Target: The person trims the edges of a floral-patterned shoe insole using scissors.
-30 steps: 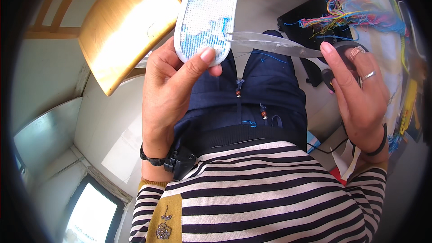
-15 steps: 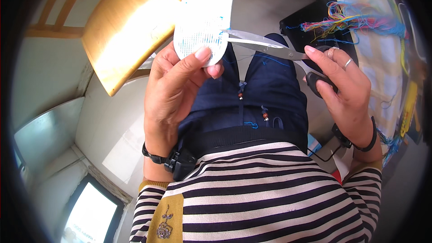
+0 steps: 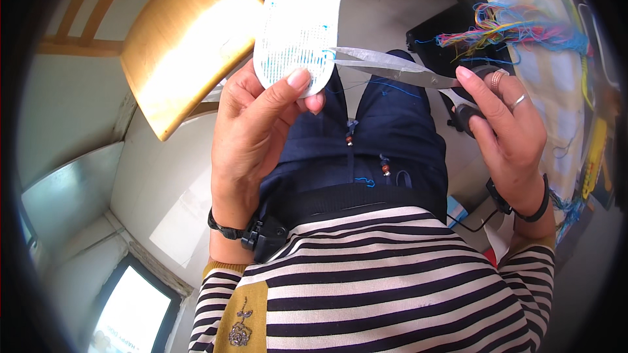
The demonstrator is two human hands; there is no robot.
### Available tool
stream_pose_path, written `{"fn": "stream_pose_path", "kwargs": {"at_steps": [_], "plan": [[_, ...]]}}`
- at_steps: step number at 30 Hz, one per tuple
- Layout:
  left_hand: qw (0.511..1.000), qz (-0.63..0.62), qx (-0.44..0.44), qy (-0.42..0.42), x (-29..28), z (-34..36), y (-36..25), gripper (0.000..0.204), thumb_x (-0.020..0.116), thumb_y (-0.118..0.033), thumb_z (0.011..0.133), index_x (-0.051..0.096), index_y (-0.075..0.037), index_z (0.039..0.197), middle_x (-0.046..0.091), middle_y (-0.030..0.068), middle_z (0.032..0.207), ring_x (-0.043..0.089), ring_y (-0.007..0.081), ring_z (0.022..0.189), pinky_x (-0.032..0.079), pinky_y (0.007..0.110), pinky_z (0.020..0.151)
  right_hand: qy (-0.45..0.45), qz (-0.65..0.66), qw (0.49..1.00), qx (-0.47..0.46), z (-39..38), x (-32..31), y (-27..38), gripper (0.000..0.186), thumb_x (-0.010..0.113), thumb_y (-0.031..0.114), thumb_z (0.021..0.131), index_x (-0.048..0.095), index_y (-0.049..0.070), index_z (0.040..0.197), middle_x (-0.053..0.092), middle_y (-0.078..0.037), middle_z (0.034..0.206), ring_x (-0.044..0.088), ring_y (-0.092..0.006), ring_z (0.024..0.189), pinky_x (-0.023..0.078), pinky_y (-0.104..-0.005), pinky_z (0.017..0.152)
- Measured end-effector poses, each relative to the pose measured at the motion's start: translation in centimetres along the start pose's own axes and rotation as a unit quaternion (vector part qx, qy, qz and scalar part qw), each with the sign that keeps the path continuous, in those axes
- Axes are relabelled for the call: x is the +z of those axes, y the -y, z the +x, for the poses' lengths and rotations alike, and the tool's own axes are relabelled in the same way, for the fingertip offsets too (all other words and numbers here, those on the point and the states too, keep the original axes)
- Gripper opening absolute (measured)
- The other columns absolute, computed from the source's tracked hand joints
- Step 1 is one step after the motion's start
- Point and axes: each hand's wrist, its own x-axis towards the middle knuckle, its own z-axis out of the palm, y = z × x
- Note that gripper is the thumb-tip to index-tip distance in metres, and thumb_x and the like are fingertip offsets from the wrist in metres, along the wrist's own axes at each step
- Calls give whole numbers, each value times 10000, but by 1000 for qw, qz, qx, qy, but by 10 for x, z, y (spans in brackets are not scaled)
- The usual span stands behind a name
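A white shoe insole (image 3: 297,19) with rows of blue stitches is pinched by its rounded lower end in my left hand (image 3: 258,108), thumb on top and fingers behind. My right hand (image 3: 507,114) holds a pair of scissors (image 3: 412,73), its fingers in the black handles. The blades are slightly parted and point left, their tips at the insole's right edge beside a small loop of blue thread (image 3: 329,55). A loose blue thread (image 3: 396,86) trails over my dark trousers below the blades.
To the left stands a wooden chair (image 3: 190,39). On the right, a cloth-covered table (image 3: 556,101) bears a tangled bundle of coloured threads (image 3: 504,29) and a yellow-handled tool (image 3: 594,150). A lit screen (image 3: 127,314) is at the lower left.
My right hand and the scissors have shifted slightly right, and the blade tips have drawn back to the insole's edge. The insole and left hand have barely moved.
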Motion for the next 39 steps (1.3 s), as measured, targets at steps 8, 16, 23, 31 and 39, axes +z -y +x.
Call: {"fn": "stream_pose_path", "kwargs": {"at_steps": [8,16,23,31,39], "plan": [[1000,13,-6,-9,5,-1,0,273,625,-89,871,559,36,1105,654,101,950,611,125,721,500,246,685,3,-16,1000,-11,2,-1,2,630,660,-147,548,635,48,1147,551,-169,932,560,-294,782,464,-332,618],[1000,-16,-5,-4,7,-1,-3,280,610,-89,868,548,28,1115,639,95,927,570,139,714,462,276,684,13,525,797,298,-1,31,4,483,653,-117,728,578,-13,1193,578,-92,971,598,-164,844,527,-226,626],[1000,2,10,-19,4,-4,-1,272,598,-80,878,548,36,1119,641,102,949,581,138,729,471,275,692,-22,304,945,122,5,32,-2,468,599,-159,706,594,-17,1152,592,-103,956,606,-129,806,544,-194,626],[999,35,27,-14,1,-2,2,294,631,-83,871,542,48,1118,651,106,977,618,125,745,500,237,696,-32,-63,997,-38,0,-3,2,609,665,-114,527,644,23,1120,532,-162,936,552,-294,770,474,-340,646],[994,93,50,-23,6,-2,2,276,634,-103,877,567,37,1104,657,94,972,620,102,741,502,225,700,-15,-99,992,-73,6,-13,3,606,637,-149,545,631,5,1131,532,-167,943,555,-285,782,472,-316,657]]}}
